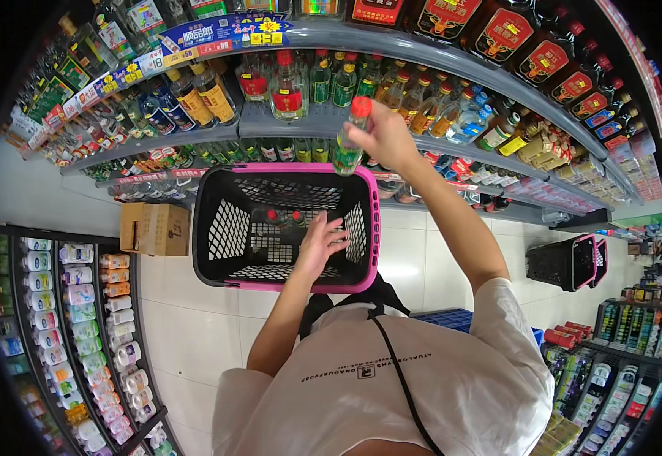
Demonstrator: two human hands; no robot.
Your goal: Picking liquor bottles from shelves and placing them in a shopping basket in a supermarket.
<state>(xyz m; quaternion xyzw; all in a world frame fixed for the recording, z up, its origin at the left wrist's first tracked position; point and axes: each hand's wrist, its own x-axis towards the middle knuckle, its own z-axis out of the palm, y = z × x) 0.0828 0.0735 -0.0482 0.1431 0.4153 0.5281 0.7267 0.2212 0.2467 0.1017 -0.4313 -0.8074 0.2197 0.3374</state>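
My right hand (386, 137) grips a clear glass bottle (348, 153) with a red cap and a green label, just in front of the shelf and over the far rim of the basket. The bottle stands nearly upright, its base low. Over the basket's opening hovers my left hand (320, 246), empty, with its fingers apart. The black plastic shopping basket (285, 170) has a pink rim and lattice walls. Down inside it, towards the middle, are two red-capped bottles (297, 217); their bodies are hard to make out.
Shelves of liquor bottles (290, 94) curve across the far side. A cardboard box (157, 229) sits left of the basket. More black baskets (561, 263) stand on the tiled floor at right. Racks of toiletry bottles (83, 296) line the left; a blue crate (445, 319) is beside me.
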